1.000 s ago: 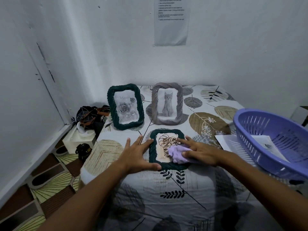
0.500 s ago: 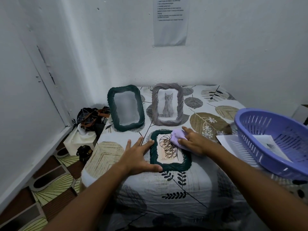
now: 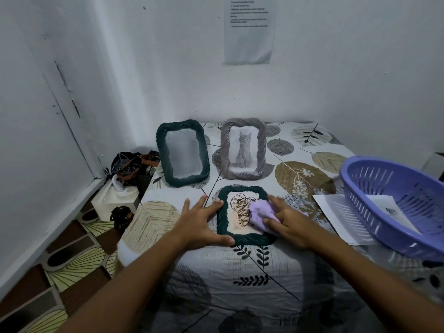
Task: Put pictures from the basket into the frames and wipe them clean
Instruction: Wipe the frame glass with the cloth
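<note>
A dark green frame with a line-drawing picture lies flat near the bed's front edge. My left hand rests spread against its left side, thumb along the bottom corner. My right hand presses a lilac cloth onto the glass, fingers lying over the cloth. Behind stand a second green frame, its glass glaring so the picture is hidden, and a grey frame with a cat picture. The purple basket at the right holds a paper picture.
Everything sits on a leaf-patterned bedsheet. White sheets of paper lie under the basket's left side. On the floor at the left are a white tissue box and dark bags. A printed notice hangs on the wall.
My right hand has slid the cloth from the frame's upper right corner down towards the middle right of the glass. My left hand has stayed on the frame's left side.
</note>
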{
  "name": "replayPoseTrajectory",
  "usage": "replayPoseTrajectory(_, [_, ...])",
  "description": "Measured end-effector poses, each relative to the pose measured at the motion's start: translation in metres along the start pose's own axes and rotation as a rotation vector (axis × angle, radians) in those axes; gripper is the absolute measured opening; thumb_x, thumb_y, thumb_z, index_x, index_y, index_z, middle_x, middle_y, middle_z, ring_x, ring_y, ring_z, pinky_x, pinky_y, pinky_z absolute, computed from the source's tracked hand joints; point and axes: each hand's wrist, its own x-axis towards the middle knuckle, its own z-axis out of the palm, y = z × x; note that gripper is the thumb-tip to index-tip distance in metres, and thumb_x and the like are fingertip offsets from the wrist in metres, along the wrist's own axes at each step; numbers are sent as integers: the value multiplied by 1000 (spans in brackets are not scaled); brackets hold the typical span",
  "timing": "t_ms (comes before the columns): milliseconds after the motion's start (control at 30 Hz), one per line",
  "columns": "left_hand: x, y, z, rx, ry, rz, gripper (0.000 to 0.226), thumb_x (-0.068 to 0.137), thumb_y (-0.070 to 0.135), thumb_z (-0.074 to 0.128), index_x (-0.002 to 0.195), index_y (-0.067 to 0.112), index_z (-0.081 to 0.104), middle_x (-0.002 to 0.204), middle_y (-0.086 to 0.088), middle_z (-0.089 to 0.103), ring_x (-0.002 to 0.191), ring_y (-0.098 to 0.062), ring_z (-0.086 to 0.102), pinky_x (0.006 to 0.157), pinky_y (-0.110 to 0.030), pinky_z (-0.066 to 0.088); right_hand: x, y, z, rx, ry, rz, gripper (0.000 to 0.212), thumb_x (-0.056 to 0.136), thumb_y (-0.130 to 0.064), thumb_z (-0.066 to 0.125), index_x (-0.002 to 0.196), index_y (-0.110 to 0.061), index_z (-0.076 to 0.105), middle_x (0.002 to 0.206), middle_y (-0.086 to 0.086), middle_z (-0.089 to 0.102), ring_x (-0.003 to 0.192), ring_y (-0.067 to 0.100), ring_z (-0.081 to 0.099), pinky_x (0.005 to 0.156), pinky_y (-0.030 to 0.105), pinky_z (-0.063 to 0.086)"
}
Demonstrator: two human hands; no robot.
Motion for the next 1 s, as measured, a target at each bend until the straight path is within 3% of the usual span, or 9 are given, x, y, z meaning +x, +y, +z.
replayPoseTrajectory(133, [3,-5,3,6,7,7,140,32,103,27,153,33,14,160,1,8,127,-4,-15,109,-39,-18,28,1,1,-20,51,93,53,101,-42,35,91,-1,67,160,14,5,148,25,10,111,43,31])
replayPoseTrajectory(267, [8,-11,8,19,18,17,136,37,103,31,152,33,15,160,3,10,138,-4,-10,115,-47,-16,58,-3,-3,-6,110,152,47,103,-38,30,130,-11,57,158,23,10,147,30,10,112,46,27])
replayPoseTrajectory(333, [10,-13,10,19,16,15,135,38,103,32,152,33,15,160,3,12,146,-10,-4,117,-49,-14,66,-5,-3,-1,124,170,46,102,-38,30,135,-16,53,156,24,16,147,30,11,111,47,27])
replayPoseTrajectory(500, [11,-16,12,19,29,14,133,40,102,33,152,33,15,160,4,13,147,-12,-2,117,-50,-13,53,-10,4,55,132,223,54,102,-40,32,117,1,63,159,19,10,146,30,18,113,42,22])
replayPoseTrajectory(633, [13,-18,14,27,29,16,133,41,102,33,152,33,15,160,4,13,147,-12,-2,117,-51,-11,27,-12,13,60,115,171,54,102,-42,32,103,-2,69,160,13,10,147,27,16,113,41,24])
replayPoseTrajectory(867, [14,-19,15,0,29,0,124,48,94,50,152,33,17,160,2,14,147,-13,-1,117,-50,-13,9,-20,19,16,143,138,51,101,-42,32,107,-7,68,161,10,10,145,24,20,107,38,34])
replayPoseTrajectory(1000, [15,-19,14,-5,20,-3,121,52,89,56,152,33,17,160,4,14,147,-13,-1,117,-51,-13,17,-23,14,-12,146,185,52,102,-42,29,110,-6,66,161,12,8,147,28,15,109,42,32])
